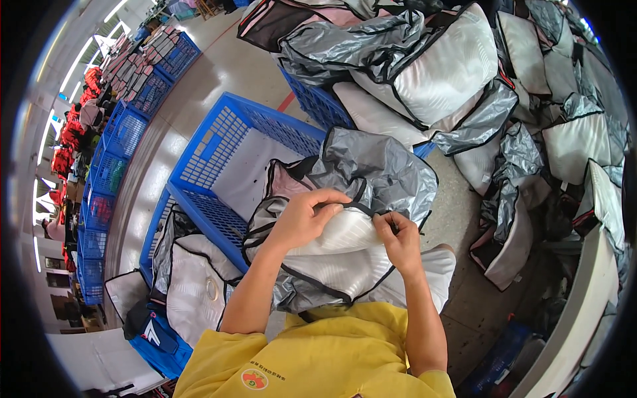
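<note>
Across my lap lies a white-and-silver fabric piece (pixel 346 235) with black edge binding, which looks like an unfinished sewn bag. My left hand (pixel 302 217) is closed on its black edge, thumb and fingers pinching the binding. A short way to the right, my right hand (pixel 401 243) pinches the same edge, its fingertips curled together. Between the hands the edge bows upward over the white panel. The crumpled silver lining (pixel 381 162) spreads out beyond my hands, with a pink mesh part (pixel 288 180) at its left.
A blue plastic crate (pixel 206 166) stands just ahead on the left, its pale bottom showing. Similar pieces are heaped on another blue crate (pixel 308 99) ahead and piled at the right (pixel 577 149). More white pieces (pixel 192 285) lie at my left. Blue crates (pixel 126 132) line the far left.
</note>
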Demonstrator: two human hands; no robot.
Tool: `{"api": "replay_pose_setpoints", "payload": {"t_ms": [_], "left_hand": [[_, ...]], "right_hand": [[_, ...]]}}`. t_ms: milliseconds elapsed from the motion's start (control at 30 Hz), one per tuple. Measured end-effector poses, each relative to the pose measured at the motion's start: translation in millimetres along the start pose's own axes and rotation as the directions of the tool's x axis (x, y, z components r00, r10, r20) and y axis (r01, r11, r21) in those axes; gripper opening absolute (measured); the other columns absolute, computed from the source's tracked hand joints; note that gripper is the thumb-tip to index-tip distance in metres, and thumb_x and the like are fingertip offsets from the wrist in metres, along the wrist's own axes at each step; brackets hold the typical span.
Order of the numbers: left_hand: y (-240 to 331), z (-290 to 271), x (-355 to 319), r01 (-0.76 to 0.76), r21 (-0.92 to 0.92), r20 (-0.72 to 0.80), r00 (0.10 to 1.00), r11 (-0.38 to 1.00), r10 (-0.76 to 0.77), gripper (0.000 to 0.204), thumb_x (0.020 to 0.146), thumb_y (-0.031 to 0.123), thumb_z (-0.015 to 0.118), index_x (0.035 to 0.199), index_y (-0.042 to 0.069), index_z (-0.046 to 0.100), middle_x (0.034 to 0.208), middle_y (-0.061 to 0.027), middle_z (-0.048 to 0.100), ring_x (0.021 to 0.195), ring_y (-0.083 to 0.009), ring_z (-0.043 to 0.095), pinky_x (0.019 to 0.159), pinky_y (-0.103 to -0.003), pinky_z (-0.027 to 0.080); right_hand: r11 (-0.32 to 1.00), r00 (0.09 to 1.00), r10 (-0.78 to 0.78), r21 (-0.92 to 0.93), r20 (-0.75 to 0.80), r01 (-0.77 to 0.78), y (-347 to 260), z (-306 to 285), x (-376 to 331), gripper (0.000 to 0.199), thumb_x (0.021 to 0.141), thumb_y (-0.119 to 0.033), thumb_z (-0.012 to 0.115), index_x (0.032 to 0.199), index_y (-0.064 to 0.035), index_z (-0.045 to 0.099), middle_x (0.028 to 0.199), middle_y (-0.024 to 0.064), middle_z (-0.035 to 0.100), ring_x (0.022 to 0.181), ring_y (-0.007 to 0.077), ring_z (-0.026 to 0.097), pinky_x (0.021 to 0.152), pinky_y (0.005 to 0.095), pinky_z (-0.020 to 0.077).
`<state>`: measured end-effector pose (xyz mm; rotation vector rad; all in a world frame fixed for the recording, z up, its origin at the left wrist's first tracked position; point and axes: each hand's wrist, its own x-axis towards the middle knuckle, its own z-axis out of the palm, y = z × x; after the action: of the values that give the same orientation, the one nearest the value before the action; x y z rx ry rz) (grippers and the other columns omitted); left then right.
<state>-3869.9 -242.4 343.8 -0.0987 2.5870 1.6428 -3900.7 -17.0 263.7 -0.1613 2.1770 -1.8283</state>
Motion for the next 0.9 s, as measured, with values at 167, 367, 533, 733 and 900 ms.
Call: {"api": "replay_pose_setpoints", "payload": {"t_ms": [167, 367, 533, 733, 900], "left_hand": [[0.1, 1.5, -0.4, -0.005, 0.013, -0.013, 1.0, 1.0, 0.005, 0.019, 0.094, 0.003, 0.066, 0.112, 0.003, 0.073, 0.097, -0.0067, 0.076, 0.08, -0.0107, 0.064, 0.073, -0.026, 0.05], [0.6, 2.6, 0.9, -0.023, 0.049, 0.004, 1.0, 0.999, 0.023, 0.02, 0.095, 0.001, 0.064, 0.112, 0.003, 0.073, 0.098, -0.0083, 0.076, 0.075, -0.0114, 0.063, 0.069, -0.027, 0.05], [-7.1, 8.3, 2.6, -0.087, 0.067, -0.036, 0.995, 0.994, 0.09, 0.019, 0.094, 0.0, 0.062, 0.11, 0.001, 0.073, 0.101, -0.0135, 0.076, 0.081, -0.0206, 0.07, 0.072, -0.031, 0.053], [-3.7, 9.1, 3.7, -0.079, 0.086, -0.024, 0.996, 0.993, 0.081, 0.02, 0.094, -0.001, 0.059, 0.11, 0.0, 0.072, 0.102, -0.0165, 0.075, 0.086, -0.0269, 0.072, 0.075, -0.033, 0.054], [-3.2, 8.7, 3.9, -0.098, 0.103, -0.03, 0.994, 0.99, 0.101, 0.02, 0.094, 0.0, 0.059, 0.11, 0.0, 0.072, 0.101, -0.0159, 0.075, 0.08, -0.0255, 0.07, 0.072, -0.033, 0.053]], "right_hand": [[1.0, 1.0, 0.02, 0.015, 0.0, -0.02, -1.5, 1.4, -1.0, 0.031, 0.096, -0.024, 0.07, 0.082, 0.0034, 0.067, 0.062, -0.0014, 0.053, 0.06, 0.0057, 0.043, 0.054, 0.0282, 0.0364], [0.999, 0.999, 0.051, -0.007, -0.007, -0.051, -2.3, 2.1, -2.8, 0.032, 0.096, -0.024, 0.07, 0.08, 0.0035, 0.066, 0.061, -0.0023, 0.051, 0.06, 0.0056, 0.041, 0.053, 0.0285, 0.035], [0.999, 0.998, 0.051, -0.009, -0.025, -0.051, -2.3, 3.4, -4.3, 0.033, 0.097, -0.024, 0.07, 0.079, 0.0033, 0.065, 0.061, -0.0026, 0.051, 0.06, 0.0054, 0.041, 0.053, 0.028, 0.0348], [0.999, 0.999, 0.031, 0.012, -0.038, -0.03, -3.0, 4.3, -6.4, 0.031, 0.096, -0.023, 0.07, 0.08, 0.003, 0.066, 0.061, -0.0036, 0.052, 0.06, 0.0044, 0.041, 0.053, 0.0272, 0.0347], [0.999, 0.998, 0.052, 0.019, -0.039, -0.051, -6.1, 4.9, -7.7, 0.031, 0.096, -0.022, 0.071, 0.08, 0.0031, 0.066, 0.062, -0.0043, 0.053, 0.06, 0.0039, 0.041, 0.053, 0.0263, 0.0346]]}}
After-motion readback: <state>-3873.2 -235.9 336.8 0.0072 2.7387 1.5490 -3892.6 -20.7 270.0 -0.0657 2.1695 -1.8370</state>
